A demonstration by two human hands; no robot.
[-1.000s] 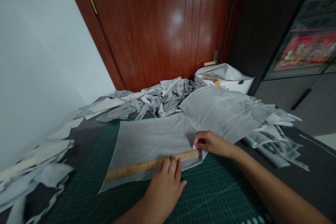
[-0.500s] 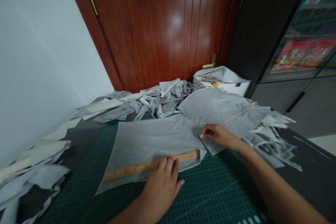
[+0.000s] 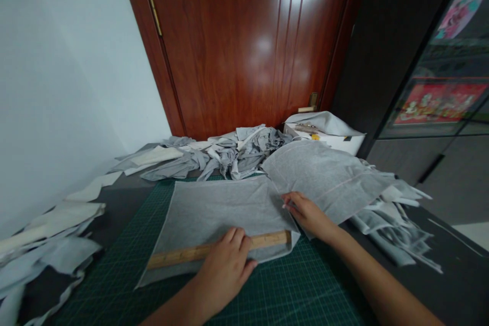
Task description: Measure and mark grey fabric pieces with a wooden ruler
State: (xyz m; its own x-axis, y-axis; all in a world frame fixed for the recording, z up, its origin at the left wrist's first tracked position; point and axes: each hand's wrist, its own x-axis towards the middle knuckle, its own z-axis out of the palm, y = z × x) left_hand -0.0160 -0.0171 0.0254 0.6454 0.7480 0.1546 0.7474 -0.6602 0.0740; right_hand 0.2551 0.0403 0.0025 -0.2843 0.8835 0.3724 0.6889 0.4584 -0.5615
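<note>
A long, flat, yellow-brown wooden ruler (image 3: 269, 239) is laid along the near edge of a light-grey rectangular cloth (image 3: 221, 209), spread inside the left edge of a green gridded cutting mat (image 3: 290, 290). The ruler's middle is covered by the left hand's (image 3: 225, 265) unclenched fingers. The right hand's (image 3: 305, 212) fingers are curled at the cloth's right edge, near the ruler's right end; whether anything is pinched cannot be told.
</note>
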